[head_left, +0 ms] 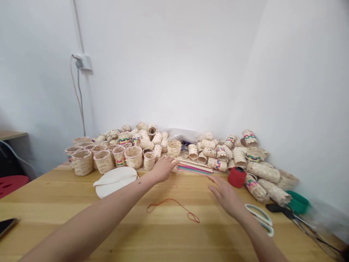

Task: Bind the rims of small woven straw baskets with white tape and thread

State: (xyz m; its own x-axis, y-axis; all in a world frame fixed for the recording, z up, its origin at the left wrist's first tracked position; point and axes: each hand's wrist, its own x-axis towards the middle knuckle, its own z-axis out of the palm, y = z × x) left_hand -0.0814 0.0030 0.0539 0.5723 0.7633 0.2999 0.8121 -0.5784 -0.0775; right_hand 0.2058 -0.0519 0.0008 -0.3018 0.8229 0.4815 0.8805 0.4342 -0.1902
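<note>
At eleven o'clock, the baskets point(133, 157) are woven from pale, matt, rough-looking strips, some banded with bright coloured ones. At twelve o'clock, the flat sticks point(195, 166) look like smooth wood, some coloured. At one o'clock, the spool point(236, 177) carries matt, fuzzy red thread. At two o'clock, the scissors point(259, 219) have smooth, pale plastic handles. At ten o'clock, the disc point(114, 182) is matt white, paper or cloth. The tabletop point(68, 225) is smooth, faintly glossy wood.
</note>
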